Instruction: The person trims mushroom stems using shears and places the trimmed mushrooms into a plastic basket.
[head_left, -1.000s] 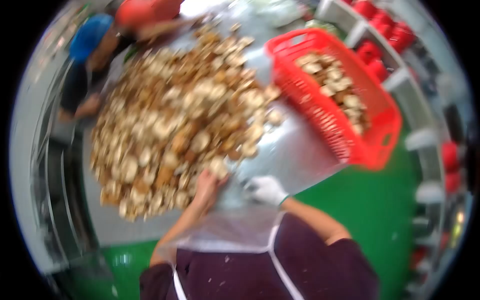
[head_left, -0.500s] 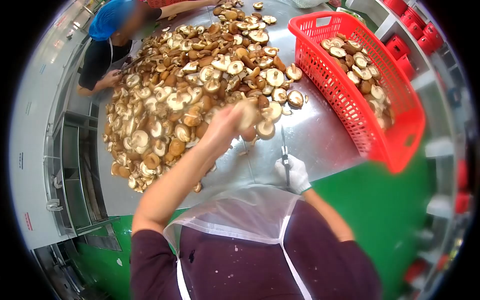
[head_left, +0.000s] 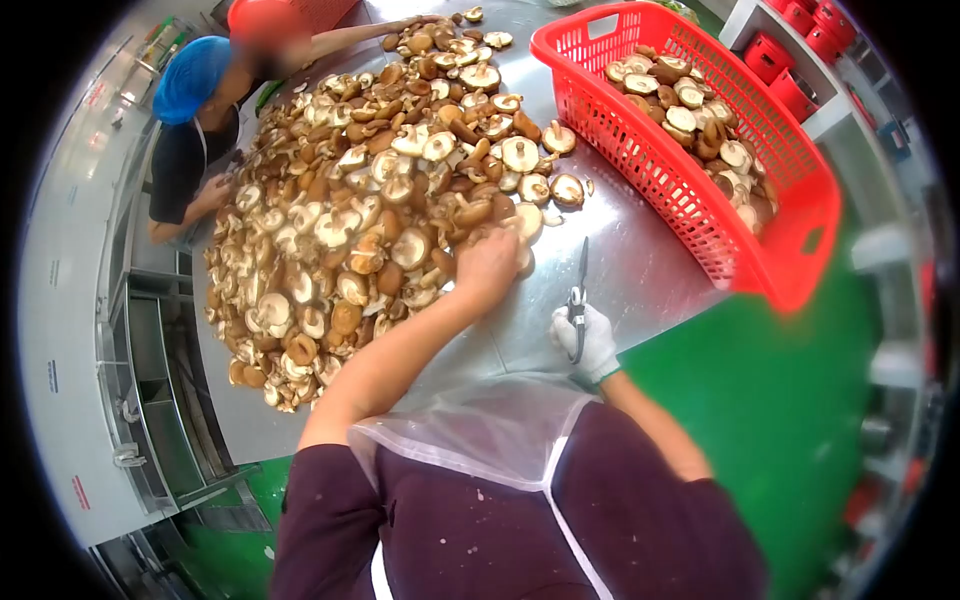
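My bare left hand (head_left: 488, 265) is at the near right edge of a large heap of shiitake mushrooms (head_left: 345, 215). Its fingers curl round a mushroom (head_left: 525, 258), mostly hidden by the hand. A white glove covers my right hand (head_left: 592, 338), low over the steel table's near side. It grips a pair of scissors (head_left: 577, 305) by the handles, with the narrow blades together and pointing away from me. Caps and cut pale undersides show across the heap.
To the right stands a red perforated basket (head_left: 650, 140) partly filled with mushrooms. The steel table (head_left: 640, 265) ends above a green floor (head_left: 760, 400). Across the heap, a person in a blue hair cover (head_left: 190, 80) works; another person's arm (head_left: 365, 38) reaches in at the top.
My left hand, which held a blurred mushroom higher up, has come down and right to the heap's edge. My right hand keeps the scissors in nearly the same place. The camera view has shifted slightly.
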